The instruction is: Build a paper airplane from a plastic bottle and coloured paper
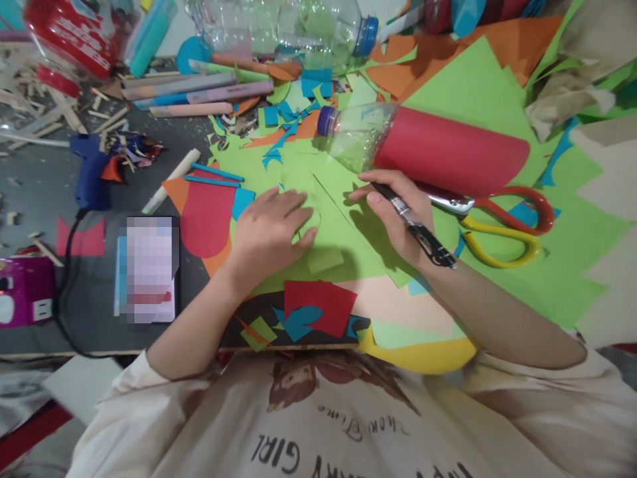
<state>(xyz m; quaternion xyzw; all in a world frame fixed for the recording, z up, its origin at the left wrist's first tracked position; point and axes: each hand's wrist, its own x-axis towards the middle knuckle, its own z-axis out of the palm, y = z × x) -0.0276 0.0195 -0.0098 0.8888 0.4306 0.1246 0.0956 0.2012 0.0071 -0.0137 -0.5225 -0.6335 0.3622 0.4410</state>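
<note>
My right hand [398, 206] grips a black and silver pen [413, 226], its tip end pointing up and left over the green paper [318, 172]. Fingers spread, my left hand [273, 229] lies on that paper. Just left of it are a red rounded paper piece [206, 219] and two thin blue paper strips [213, 179]. Beyond my right hand lies a plastic bottle wrapped in red paper [448, 146], with a purple cap. Scissors with red and yellow handles [502, 245] rest beside my right wrist, partly under the bottle.
A blue glue gun [92, 169] with a black cord lies at left, near a phone [152, 269]. Several markers [199, 93] and a large clear bottle [298, 30] lie at the back. Paper scraps [318, 309] line the front table edge.
</note>
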